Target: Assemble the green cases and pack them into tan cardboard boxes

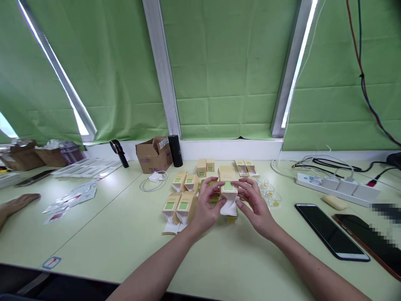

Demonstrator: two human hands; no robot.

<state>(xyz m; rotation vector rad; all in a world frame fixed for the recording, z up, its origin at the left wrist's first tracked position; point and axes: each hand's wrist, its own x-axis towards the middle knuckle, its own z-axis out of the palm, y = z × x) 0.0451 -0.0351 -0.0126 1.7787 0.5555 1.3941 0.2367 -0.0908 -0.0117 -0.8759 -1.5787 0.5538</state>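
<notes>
Between my two hands is a small tan cardboard box (229, 189) with a green panel and a white flap hanging out toward me. My left hand (206, 207) grips its left side with bent fingers, and my right hand (257, 209) has thumb and fingers at its right side. Just below the flap, a small clear container with something yellow (232, 219) sits on the table. Left of my left hand stand several similar boxes (187, 205), the nearer ones with their flaps out. More clear containers (270, 193) lie beyond my right hand.
Farther back are more small boxes (246, 167), a brown carton (154, 155) and a black cylinder (175, 150). To the right lie a phone (330, 230), a second dark phone (372, 240) and a power strip (336, 188). Another person's hand (20, 204) rests at the far left.
</notes>
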